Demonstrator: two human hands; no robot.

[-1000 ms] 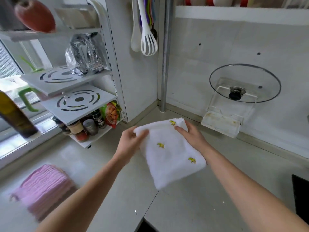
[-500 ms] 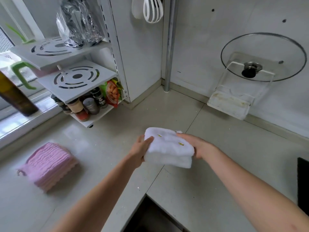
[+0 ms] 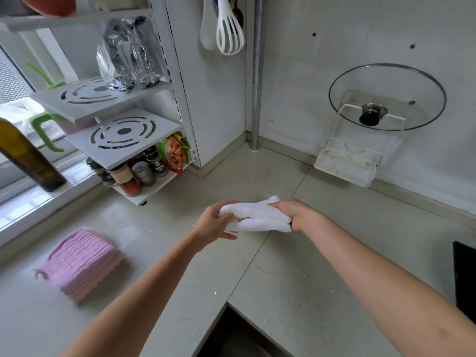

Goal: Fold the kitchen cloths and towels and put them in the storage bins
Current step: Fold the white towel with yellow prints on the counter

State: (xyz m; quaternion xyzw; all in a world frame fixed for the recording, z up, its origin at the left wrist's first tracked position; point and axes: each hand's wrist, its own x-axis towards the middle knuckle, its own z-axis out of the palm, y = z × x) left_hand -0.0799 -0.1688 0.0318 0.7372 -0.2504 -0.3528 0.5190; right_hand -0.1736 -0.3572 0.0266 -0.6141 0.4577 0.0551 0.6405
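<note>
1. Two hands hold one white towel (image 3: 257, 216) above the countertop (image 3: 296, 266), near its inner corner; the left hand (image 3: 215, 224) grips the towel's left end, the right hand (image 3: 300, 215) clamps its right end.
2. Layers show at the towel's near edge, so it looks folded into a thick bundle.
3. Risk: if either grip loosens, the layers could slide apart and the fold would likely need redoing.
4. Risk: soft cloth sags between the hands, so setting it down carelessly may spring it open.
5. One pink cloth (image 3: 79, 264) lies folded on the counter, well apart to the left.
6. No storage bin is visible, so the carry could be long.
</note>
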